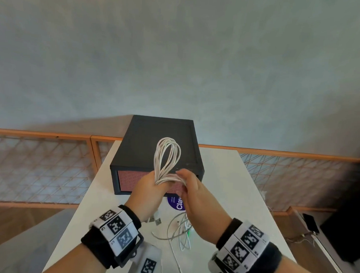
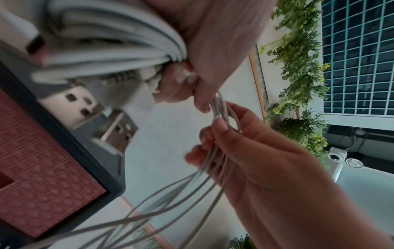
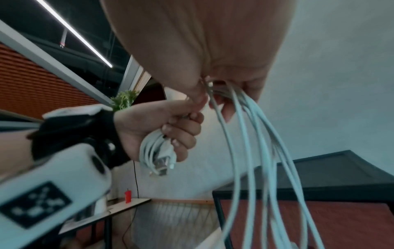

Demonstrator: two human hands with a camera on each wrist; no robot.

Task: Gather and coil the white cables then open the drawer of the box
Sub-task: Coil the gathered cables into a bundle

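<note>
A bundle of white cables (image 1: 166, 156) stands up as a tall loop in front of the black box (image 1: 158, 135). My left hand (image 1: 149, 187) grips the base of the loop in a fist, with USB plugs (image 2: 106, 121) hanging below it. My right hand (image 1: 189, 191) pinches the loose strands (image 2: 221, 114) just right of that fist. The cable tails (image 1: 180, 230) trail down onto the white table (image 1: 234, 191). The box's drawer front (image 1: 129, 179), reddish and textured, sits flush in the box and is partly hidden by my hands.
The table is narrow, with an orange mesh railing (image 1: 38, 160) behind it on both sides. A purple round sticker (image 1: 176, 203) lies on the table under my hands. A phone (image 1: 311, 222) rests on a ledge at the far right.
</note>
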